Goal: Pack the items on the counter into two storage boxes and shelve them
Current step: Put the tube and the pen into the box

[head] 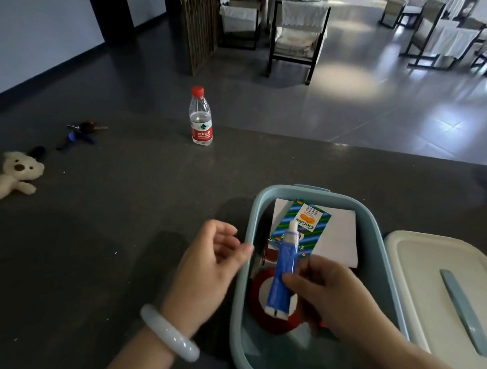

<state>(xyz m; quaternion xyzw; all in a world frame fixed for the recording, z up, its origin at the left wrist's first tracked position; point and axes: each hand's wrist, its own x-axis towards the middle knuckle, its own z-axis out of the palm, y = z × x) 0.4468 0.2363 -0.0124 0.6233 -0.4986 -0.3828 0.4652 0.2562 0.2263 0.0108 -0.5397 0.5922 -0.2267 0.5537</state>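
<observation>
My right hand pinches the blue tube lengthwise over the storage box, cap pointing away from me, left hand loosely spread.

The dark bench carries an upright water bottle, keys, a toy bear lying at the left, and an open blue box beside a cream lid.
</observation>
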